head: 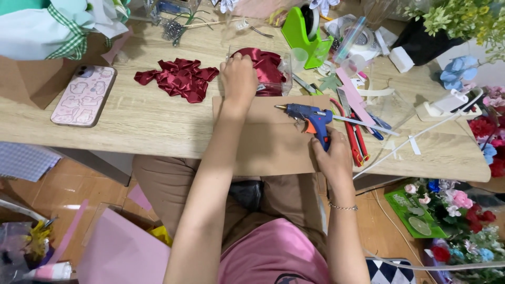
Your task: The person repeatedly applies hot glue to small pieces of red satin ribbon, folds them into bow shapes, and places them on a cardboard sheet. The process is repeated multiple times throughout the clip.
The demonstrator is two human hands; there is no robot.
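clear plastic box (281, 71): small, see-through, on the wooden table just above the brown cardboard sheet, dark red satin pieces inside; the left hand (238, 79) rests on its near-left edge.
smartphone (84, 95): lies flat at the table's left, its back up in a pale pink patterned case, so its screen is hidden.
gift package (47, 29): far left corner, pale mint and white wrapping tied with green checked ribbon.
green card (415, 213): flat on the floor at right, partly under artificial flowers.
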